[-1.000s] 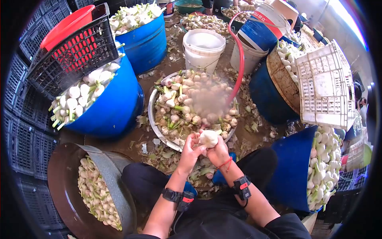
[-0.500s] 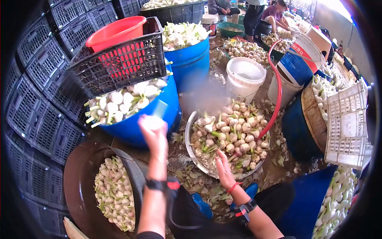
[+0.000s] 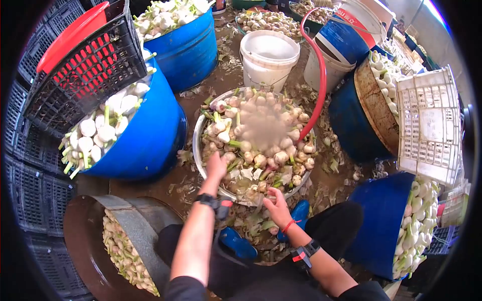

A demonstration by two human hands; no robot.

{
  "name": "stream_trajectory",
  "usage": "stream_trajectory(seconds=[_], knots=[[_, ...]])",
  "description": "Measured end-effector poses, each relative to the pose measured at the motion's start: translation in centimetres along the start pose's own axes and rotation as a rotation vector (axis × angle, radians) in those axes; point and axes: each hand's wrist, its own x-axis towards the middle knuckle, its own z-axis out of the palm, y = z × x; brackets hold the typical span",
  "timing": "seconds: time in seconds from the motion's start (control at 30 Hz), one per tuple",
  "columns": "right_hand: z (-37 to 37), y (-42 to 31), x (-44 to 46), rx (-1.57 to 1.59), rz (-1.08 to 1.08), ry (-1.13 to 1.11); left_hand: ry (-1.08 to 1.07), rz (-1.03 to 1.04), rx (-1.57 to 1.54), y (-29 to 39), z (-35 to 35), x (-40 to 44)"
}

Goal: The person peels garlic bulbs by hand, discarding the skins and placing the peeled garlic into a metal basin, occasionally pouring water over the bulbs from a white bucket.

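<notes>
A wide metal basin (image 3: pixel 198 145) in front of me holds many garlic bulbs (image 3: pixel 260 160), some with green stems, and loose peelings. My left hand (image 3: pixel 217 166) reaches over the basin's left side, beside the bulbs. Its fingers point away from me and are mostly hidden, so I cannot tell whether they grip anything. At the basin's front rim is my right hand (image 3: pixel 277 208), its fingers partly bent and apart, with no held thing that I can make out. A blurred patch covers the middle of the bulb pile.
Blue barrels (image 3: pixel 145 135) of trimmed garlic stand left and right. A metal tub (image 3: pixel 135 215) of garlic is at lower left. Behind the basin stands a white bucket (image 3: pixel 268 60). A red hose (image 3: pixel 321 90) curves into the basin. A white crate (image 3: pixel 429 125) leans at right.
My left hand has come from beside the left blue barrel down to the basin. My right hand's fingers have bent from stretched out. The view has tilted down.
</notes>
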Motion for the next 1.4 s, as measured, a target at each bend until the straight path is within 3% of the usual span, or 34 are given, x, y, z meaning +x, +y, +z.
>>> stream_trajectory(seconds=[0.07, 0.13, 0.23, 0.27, 0.3, 0.37, 0.4, 0.43, 0.47, 0.5, 0.53, 0.6, 0.7, 0.83, 0.87, 0.9, 0.93, 1.0, 1.07, 1.1, 1.17, 1.23, 1.27, 1.33, 1.37, 1.4], knots=[[-0.5, -0.4, 0.2, -0.021, -0.011, -0.046, 0.135, 0.061, 0.199, 0.7, 3.9, -2.4], [-1.4, 0.2, 0.6, -0.037, -0.035, -0.067, 0.122, -0.085, 0.067, 1.5, 5.4, -2.3], [-1.9, -0.7, 2.1, -0.061, 0.006, -0.112, 0.057, 0.077, -0.123, 2.5, 1.3, -3.2], [-1.7, -1.5, 2.5, -0.238, -0.234, -0.056, 0.044, 0.134, -0.191, 3.6, -1.0, -4.2], [-1.3, -2.5, 2.8, -0.413, -0.470, -0.001, -0.100, 0.099, -0.304, 5.0, -3.0, -5.3], [-0.7, -3.9, 4.0, -0.366, -0.499, -0.102, -0.439, -0.083, -0.709, 7.2, -5.4, -7.2], [-0.4, -3.8, 4.4, -0.387, -0.538, -0.137, -0.437, -0.086, -0.709, 7.5, -5.3, -8.1], [-0.3, -2.2, 5.3, -0.048, -0.384, -0.260, -0.380, -0.090, -0.962, 7.8, -5.2, -9.1], [-0.5, -2.3, 5.0, -0.048, -0.392, -0.262, -0.315, -0.090, -1.216, 8.1, -5.2, -10.0], [-0.6, -2.5, 4.6, 0.057, -0.295, -0.248, -0.231, -0.022, -1.149, 7.6, -4.1, -10.7], [-0.7, -2.7, 4.3, 0.158, -0.199, -0.234, -0.124, 0.053, -0.669, 6.5, -3.6, -11.3], [-0.9, -3.4, 3.1, 0.015, -0.270, -0.194, -0.278, -0.144, -1.057, 8.2, -4.5, -12.8], [-0.8, -4.5, 1.0, -0.384, -0.584, -0.004, -0.296, -0.220, -1.080, 9.4, -5.3, -13.7], [-0.9, -5.0, -0.1, -0.507, -0.660, 0.051, -0.235, -0.172, -0.915, 9.9, -5.2, -13.9], [-1.0, -5.3, -0.4, -0.305, -0.537, 0.008, -0.235, -0.172, -0.918, 9.5, -5.3, -14.0], [-1.1, -5.6, -0.5, -0.105, -0.415, -0.033, -0.374, -0.286, -1.260, 9.0, -5.5, -13.9], [-1.4, -5.3, -0.4, -0.106, -0.418, -0.032, -0.518, -0.402, -1.597, 8.6, -5.6, -13.8], [-2.0, -5.2, -0.2, 0.889, 0.255, -0.455, -0.606, -0.446, -1.605, 9.7, -6.8, -14.2], [-1.6, -4.7, -0.7, 0.735, 0.205, -0.433, -0.517, -0.449, -1.448, 10.9, -7.6, -14.8], [-1.4, -4.3, -0.6, 0.598, 0.102, -0.444, -0.534, -0.338, -1.339, 10.7, -7.0, -14.8], [-1.7, -4.0, -0.5, 0.460, 0.004, -0.454, -0.610, -0.333, -1.526, 10.5, -7.5, -14.9], [-2.7, -4.4, -0.3, 1.097, 0.332, -0.848, -0.665, -0.266, -1.726, 11.0, -8.0, -15.1], [-2.6, -4.8, -0.7, 1.098, 0.331, -0.843, -0.669, -0.267, -1.726, 11.4, -8.0, -15.3], [-1.8, -5.4, -1.5, 0.924, 0.366, -0.410, -0.589, -0.209, -1.252, 12.0, -7.9, -15.7], [-1.3, -5.0, -1.5, 0.718, 0.253, -0.248, -0.676, -0.263, -1.336, 11.9, -7.6, -15.9], [-1.5, -4.6, -1.4, 0.718, 0.257, -0.248, -0.676, -0.267, -1.336, 11.5, -7.5, -15.7]])
